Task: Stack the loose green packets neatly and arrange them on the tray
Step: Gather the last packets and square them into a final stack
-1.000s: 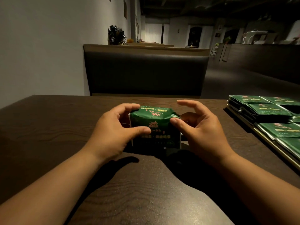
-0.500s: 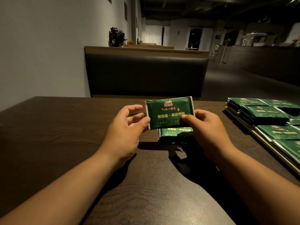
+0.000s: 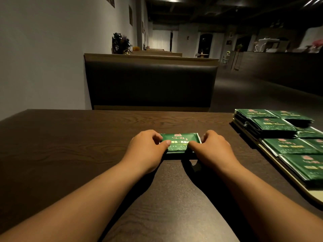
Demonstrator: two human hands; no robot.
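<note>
Green packet stacks [image 3: 272, 124] on tray [image 3: 317, 193]

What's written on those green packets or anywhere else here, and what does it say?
On the green packet on the table: a red emblem and yellow Chinese characters, too blurred to read.
On the stacked packets on the tray: same print, too small to read.
Nothing else legible.

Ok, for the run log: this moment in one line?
left hand: holds packets | right hand: holds packets | packets: on table | tray: partly filled
</note>
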